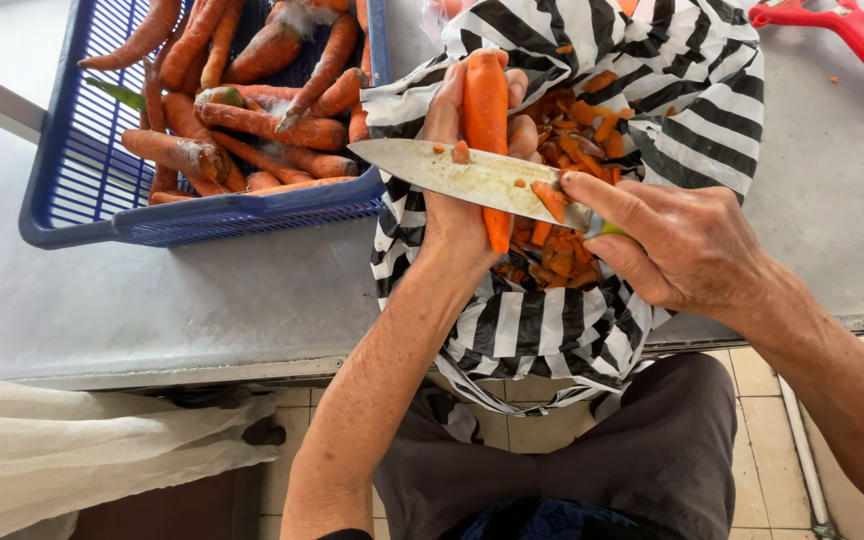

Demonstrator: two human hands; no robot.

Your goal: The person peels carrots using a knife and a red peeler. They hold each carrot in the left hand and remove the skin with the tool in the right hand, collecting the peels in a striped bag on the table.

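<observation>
My left hand grips a peeled orange carrot held upright over a black-and-white striped plastic bag. My right hand holds a knife with a green handle; its wide blade lies across the carrot, with bits of peel stuck to it. The open bag holds a heap of orange carrot peelings.
A blue plastic basket of unpeeled carrots stands on the grey counter at the left. A red peeler lies at the top right. A white bag hangs below the counter edge; my lap is beneath.
</observation>
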